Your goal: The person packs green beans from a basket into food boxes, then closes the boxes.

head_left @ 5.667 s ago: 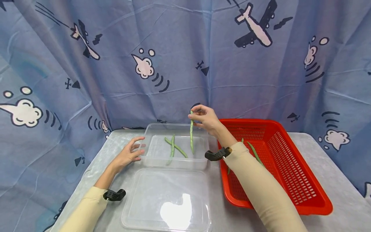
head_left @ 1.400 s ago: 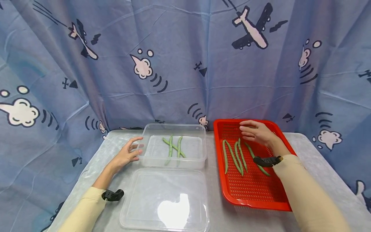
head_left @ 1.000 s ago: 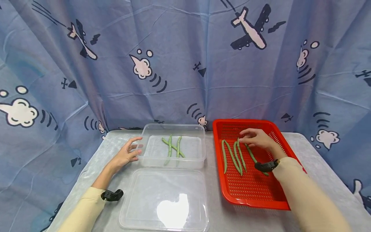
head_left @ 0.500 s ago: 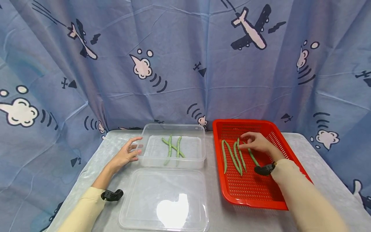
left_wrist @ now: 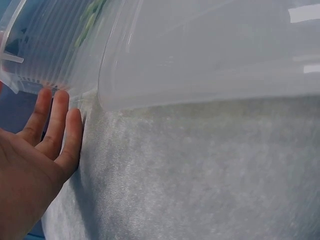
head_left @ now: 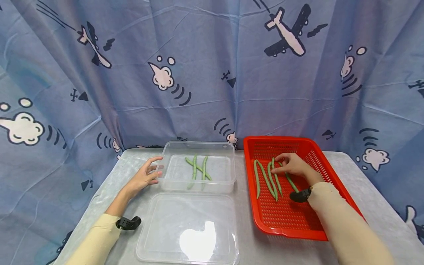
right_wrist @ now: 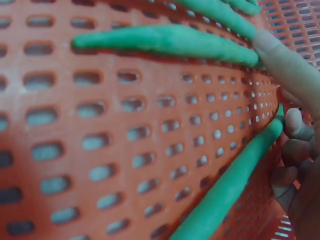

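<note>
My right hand (head_left: 293, 164) is inside the red basket (head_left: 288, 230), thumb and forefinger at the upper part of a green bean (head_left: 277, 184). In the right wrist view the thumb presses on the end of that green bean (right_wrist: 170, 41), and the other fingers curl beside another bean (right_wrist: 225, 195). More green beans (head_left: 256, 180) lie to its left. My left hand (head_left: 144, 178) rests with extended fingers against the left wall of the clear plastic box (head_left: 198, 186); its fingertips (left_wrist: 60, 97) are at the box wall in the left wrist view. Three green beans (head_left: 204, 167) lie in the box, two crossing.
A clear flat lid (head_left: 165, 228) lies on the table in front of the box, with a bright reflection. The grey table (head_left: 245, 221) backs onto a blue curtain (head_left: 198, 73) with printed planes. The basket stands to the right of the box.
Earlier my right hand held a bean over the box; that bean now lies inside it. The right hand then moved over the basket and lowered to the beans. The left hand has stayed put.
</note>
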Demonstrator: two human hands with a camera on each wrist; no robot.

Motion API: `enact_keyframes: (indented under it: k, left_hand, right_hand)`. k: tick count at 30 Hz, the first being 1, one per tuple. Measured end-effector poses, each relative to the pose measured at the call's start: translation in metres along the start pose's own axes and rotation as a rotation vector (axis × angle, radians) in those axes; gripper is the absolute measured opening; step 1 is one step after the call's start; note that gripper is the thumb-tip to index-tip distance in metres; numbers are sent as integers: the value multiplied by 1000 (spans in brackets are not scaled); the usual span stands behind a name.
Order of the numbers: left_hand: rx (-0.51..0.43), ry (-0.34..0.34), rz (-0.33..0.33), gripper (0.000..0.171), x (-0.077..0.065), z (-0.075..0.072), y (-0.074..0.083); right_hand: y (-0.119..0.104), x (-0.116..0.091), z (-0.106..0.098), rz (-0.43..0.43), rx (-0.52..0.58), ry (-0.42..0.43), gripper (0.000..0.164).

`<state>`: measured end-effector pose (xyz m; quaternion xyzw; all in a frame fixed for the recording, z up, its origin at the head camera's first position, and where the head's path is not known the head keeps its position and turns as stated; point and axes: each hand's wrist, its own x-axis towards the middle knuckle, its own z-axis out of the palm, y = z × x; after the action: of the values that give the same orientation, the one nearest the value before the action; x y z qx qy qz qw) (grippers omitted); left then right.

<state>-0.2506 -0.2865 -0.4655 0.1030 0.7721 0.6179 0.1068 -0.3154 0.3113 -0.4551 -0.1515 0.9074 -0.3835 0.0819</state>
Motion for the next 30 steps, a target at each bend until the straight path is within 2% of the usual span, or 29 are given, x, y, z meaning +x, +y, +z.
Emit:
enact_keyframes:
  k: [10,18,25,30]
  left_hand:
    - [3,-5,3,59,0,0,-1]
    - [8,-1,-1,59,0,1,0]
    - [12,4,-4,59,0,2,1]
    - [11,2,5,59,0,2,1]
  right_hand:
    - [-4,1,-1,32,-17,-30,48]
    - [-10,-1,-4,54,67,-76,43]
    - [-12,-1,-6,59,17,-112,35]
    - [-9,1,-7,57,42,-120,32]
